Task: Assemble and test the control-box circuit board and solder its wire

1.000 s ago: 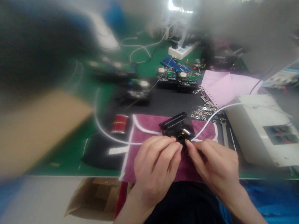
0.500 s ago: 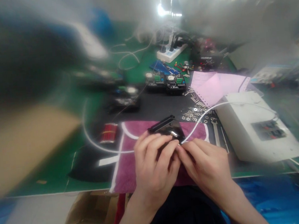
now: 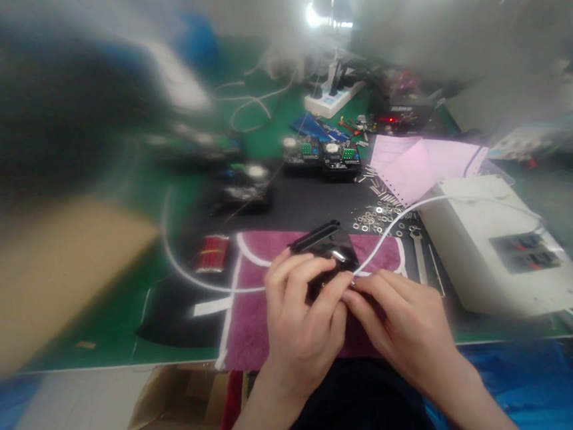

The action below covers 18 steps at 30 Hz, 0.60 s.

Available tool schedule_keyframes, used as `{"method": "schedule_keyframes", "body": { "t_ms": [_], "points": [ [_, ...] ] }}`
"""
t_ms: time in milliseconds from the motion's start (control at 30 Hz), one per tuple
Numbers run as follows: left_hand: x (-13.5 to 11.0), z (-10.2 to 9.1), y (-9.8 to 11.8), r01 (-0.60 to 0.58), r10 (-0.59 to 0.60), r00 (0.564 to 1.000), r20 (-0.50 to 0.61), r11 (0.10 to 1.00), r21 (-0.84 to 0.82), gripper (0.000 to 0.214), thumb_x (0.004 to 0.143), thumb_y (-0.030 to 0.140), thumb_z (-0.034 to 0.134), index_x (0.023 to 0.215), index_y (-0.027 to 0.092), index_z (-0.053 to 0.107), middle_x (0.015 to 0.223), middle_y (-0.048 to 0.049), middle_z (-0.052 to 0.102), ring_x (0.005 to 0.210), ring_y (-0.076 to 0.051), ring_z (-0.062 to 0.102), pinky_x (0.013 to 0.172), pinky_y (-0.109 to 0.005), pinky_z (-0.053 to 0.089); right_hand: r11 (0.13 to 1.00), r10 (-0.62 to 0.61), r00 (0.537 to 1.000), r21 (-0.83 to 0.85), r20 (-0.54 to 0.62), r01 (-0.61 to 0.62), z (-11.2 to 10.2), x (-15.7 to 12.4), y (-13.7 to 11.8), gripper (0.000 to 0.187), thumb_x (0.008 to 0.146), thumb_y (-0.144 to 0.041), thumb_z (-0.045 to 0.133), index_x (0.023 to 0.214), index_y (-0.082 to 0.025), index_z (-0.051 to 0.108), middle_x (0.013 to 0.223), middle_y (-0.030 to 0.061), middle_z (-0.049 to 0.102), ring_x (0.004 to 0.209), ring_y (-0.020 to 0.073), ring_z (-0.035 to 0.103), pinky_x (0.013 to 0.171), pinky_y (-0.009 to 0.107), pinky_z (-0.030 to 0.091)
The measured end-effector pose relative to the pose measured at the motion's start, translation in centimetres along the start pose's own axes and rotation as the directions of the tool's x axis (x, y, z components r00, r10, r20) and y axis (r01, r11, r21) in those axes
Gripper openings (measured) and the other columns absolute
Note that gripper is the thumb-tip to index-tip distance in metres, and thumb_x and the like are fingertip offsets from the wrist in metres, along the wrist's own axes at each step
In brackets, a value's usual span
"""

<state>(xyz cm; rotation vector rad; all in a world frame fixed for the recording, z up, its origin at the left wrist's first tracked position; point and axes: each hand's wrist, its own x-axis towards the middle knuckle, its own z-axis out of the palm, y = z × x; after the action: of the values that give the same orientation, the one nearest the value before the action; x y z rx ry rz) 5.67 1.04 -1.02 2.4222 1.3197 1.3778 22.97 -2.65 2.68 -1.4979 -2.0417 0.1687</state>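
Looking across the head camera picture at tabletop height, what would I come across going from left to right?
Blurred tan shape → red bundle → the person's left hand → right hand → big white box.

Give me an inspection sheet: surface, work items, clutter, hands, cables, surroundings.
Surface: green tabletop, with a purple white-edged cloth.
Work items: glossy black housing over the cloth, partly covered.
Clutter: loose silver metal washers, flat silver wrench, pink paper sheets.
Hands: left hand against the housing; right hand close beside it, any held part unclear.
Cables: white cable curving out either side of the hands, its middle hidden.
Surroundings: brown cardboard box below the tabletop's edge; farther areas blurred.
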Motion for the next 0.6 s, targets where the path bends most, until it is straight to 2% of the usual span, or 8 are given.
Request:
{"method": "schedule_keyframes", "body": {
  "t_ms": [133,333,600],
  "points": [
    [-0.09,-0.22,0.22,0.018,-0.017,1.000,0.025,1.000,-0.009,0.033,0.092,0.005,0.074,0.116,0.027,0.079,0.119,-0.0073,0.071,0.126,-0.029,0.057,0.122,-0.062,0.047,0.998,0.025,0.999,0.052,0.024,-0.027,0.27,-0.54,0.41,0.006,0.108,-0.024,0.064,0.107,-0.022,0.070,0.089,0.0002,0.070,0.077,0.0149,0.066,0.074,0.030,0.042],
    [0.00,-0.22,0.37,0.004,-0.004,1.000,0.013,1.000,-0.007,0.029,0.091,0.008,0.079,0.116,0.024,0.079,0.118,-0.0082,0.071,0.126,-0.030,0.056,0.123,-0.061,0.046,0.992,0.056,0.998,0.112,0.034,-0.059,0.25,-1.03,0.67,0.007,0.108,-0.021,0.063,0.112,-0.023,0.068,0.094,0.0001,0.072,0.079,0.0143,0.067,0.077,0.028,0.045],
    [0.20,-0.17,0.58,-0.001,0.001,1.000,-0.017,1.000,-0.005,0.029,0.088,0.008,0.083,0.112,0.024,0.080,0.115,-0.0069,0.072,0.123,-0.029,0.058,0.121,-0.061,0.048,0.984,0.052,0.999,0.171,0.007,-0.053,0.13,-0.65,1.01,0.006,0.108,-0.020,0.062,0.105,-0.021,0.067,0.088,-0.0013,0.069,0.077,0.0120,0.065,0.074,0.027,0.044]
  ]
}}
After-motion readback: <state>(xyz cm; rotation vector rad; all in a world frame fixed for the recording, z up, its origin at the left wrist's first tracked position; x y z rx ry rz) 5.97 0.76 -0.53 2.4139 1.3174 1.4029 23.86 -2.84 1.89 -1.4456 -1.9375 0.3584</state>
